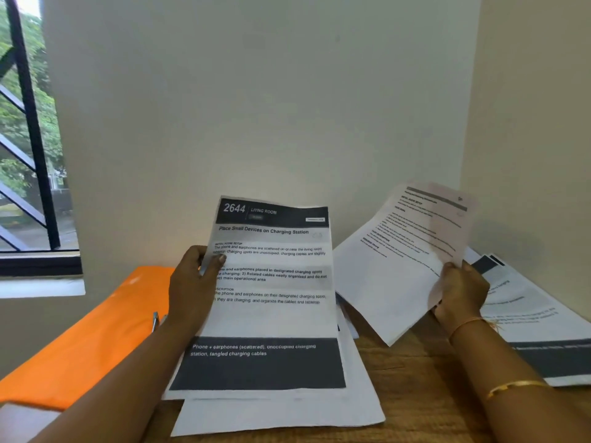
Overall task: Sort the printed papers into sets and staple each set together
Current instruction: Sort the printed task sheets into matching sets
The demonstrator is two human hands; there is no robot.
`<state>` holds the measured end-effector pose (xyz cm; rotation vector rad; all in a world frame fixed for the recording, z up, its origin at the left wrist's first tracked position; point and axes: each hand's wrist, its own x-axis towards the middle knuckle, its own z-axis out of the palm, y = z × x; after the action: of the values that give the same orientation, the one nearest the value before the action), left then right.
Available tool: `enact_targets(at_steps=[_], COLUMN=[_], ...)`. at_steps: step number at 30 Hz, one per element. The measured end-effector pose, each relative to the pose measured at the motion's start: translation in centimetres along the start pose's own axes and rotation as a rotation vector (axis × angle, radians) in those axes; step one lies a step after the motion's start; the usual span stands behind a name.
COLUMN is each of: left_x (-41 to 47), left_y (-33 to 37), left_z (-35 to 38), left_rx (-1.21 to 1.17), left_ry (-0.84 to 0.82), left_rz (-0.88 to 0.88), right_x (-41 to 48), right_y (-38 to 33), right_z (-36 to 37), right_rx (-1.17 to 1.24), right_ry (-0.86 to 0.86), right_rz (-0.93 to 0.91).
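My left hand (192,282) grips the left edge of a printed sheet (271,314) headed "2644 Living Room", held up over the table, thumb on its front. In my right hand (460,290) is another printed sheet (399,257), pinched at its lower right edge and tilted to the right. More printed papers lie under the left sheet (287,414) and at the right on the table (537,318). No stapler shows in view.
An orange folder (86,340) lies at the left on the wooden table (415,394), with a metal clip (155,321) on it. A wall stands close behind and to the right. A barred window (28,139) is at the left.
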<state>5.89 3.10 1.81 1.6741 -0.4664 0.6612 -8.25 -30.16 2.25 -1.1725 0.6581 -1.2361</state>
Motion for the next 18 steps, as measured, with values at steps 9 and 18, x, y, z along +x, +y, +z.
enact_targets(at_steps=[9,18], left_x=[-0.3,-1.0], left_y=[-0.2,0.4], left_z=[0.1,1.3], left_rx=[-0.058,0.011], left_ry=[0.018,-0.046], left_rz=[-0.072,-0.050], right_x=[-1.1,-5.0], right_y=[0.0,-0.3], right_z=[1.0,3.0], right_rx=[0.100,0.131], right_ry=[-0.252,-0.667], right_rz=[0.140,0.261])
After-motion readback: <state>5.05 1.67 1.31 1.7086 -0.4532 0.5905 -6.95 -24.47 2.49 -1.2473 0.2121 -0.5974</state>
